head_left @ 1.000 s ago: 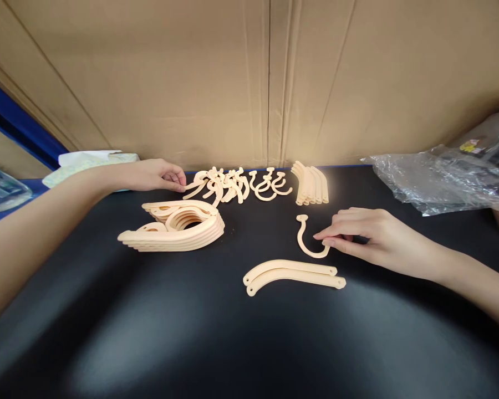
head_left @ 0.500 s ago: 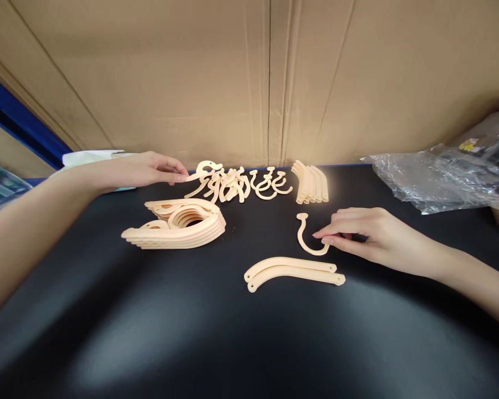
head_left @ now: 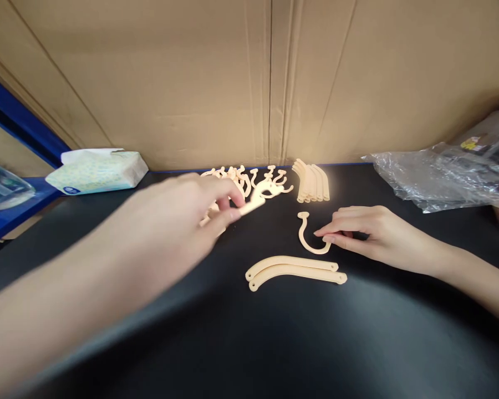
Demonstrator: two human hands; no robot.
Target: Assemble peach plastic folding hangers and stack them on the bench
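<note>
My left hand [head_left: 187, 210], somewhat blurred, is closed in a pinch on one end of a curved beige piece [head_left: 253, 206], held above the black table. My right hand [head_left: 368, 233] pinches the tip of a beige hanger hook [head_left: 305, 237], whose flat head points away from me. Two curved hanger arms [head_left: 293, 270] lie side by side in front of the hook. Behind my left fingers is a pile of small curved parts [head_left: 242, 177], with several loose hooks [head_left: 279, 178] to its right. My left hand covers most of the folded hanger stack.
A row of hanger arms [head_left: 314, 184] stands at the back by the cardboard wall [head_left: 199, 83]. Crumpled clear plastic [head_left: 419, 180] lies on the right. At the back left are a tissue pack [head_left: 103, 170] and a blue frame [head_left: 25, 122].
My left hand has moved right and nearer to me, carrying the curved piece from beside the pile. The tissue pack now shows fully. My right hand has stayed nearly still with the hook.
</note>
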